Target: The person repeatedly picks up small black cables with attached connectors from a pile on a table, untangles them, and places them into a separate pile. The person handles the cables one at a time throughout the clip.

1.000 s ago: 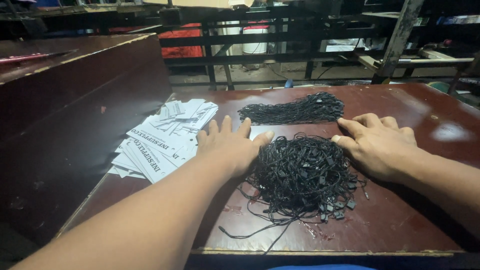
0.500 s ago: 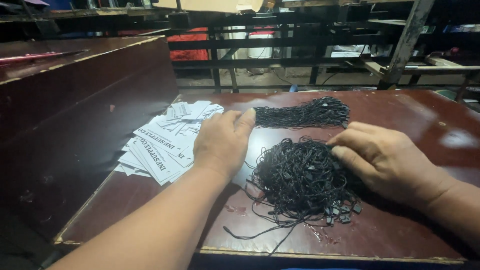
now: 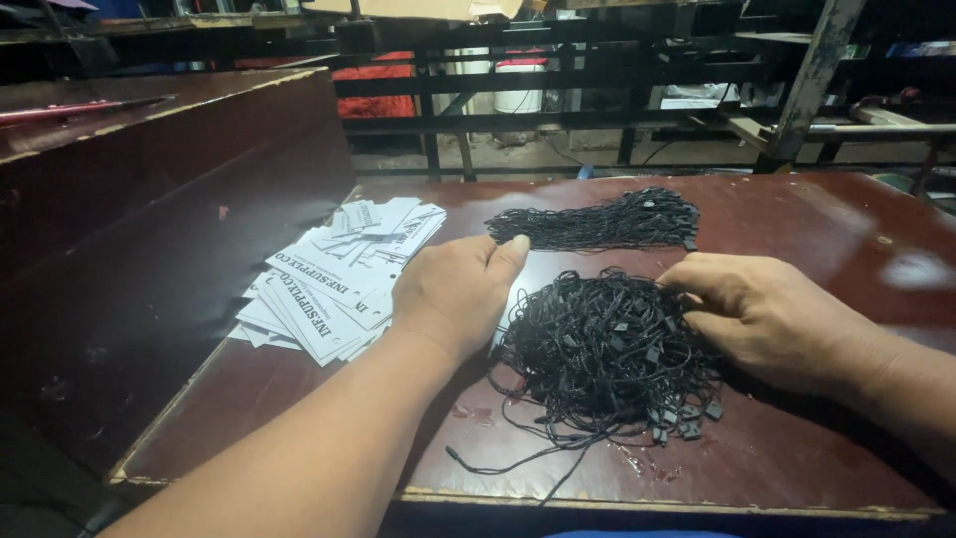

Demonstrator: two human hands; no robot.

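Observation:
A tangled heap of thin black cords with small plastic locks (image 3: 607, 354) lies in the middle of a dark red table (image 3: 797, 219). My left hand (image 3: 460, 291) rests at the heap's left edge, fingers curled down, over a white tag partly hidden beneath it. My right hand (image 3: 762, 311) sits at the heap's right side, its fingertips pinched into the cords. A spread pile of white printed paper tags (image 3: 334, 279) lies left of my left hand.
A second, neater bundle of black cords (image 3: 597, 221) lies farther back on the table. A raised dark red bench (image 3: 119, 199) stands along the left. Black metal racks and a slanted metal post (image 3: 812, 85) stand behind the table.
Both hands went from lying flat with fingers spread to curled. My left hand drew its fingers in beside the heap, and my right hand's fingertips closed on the cords.

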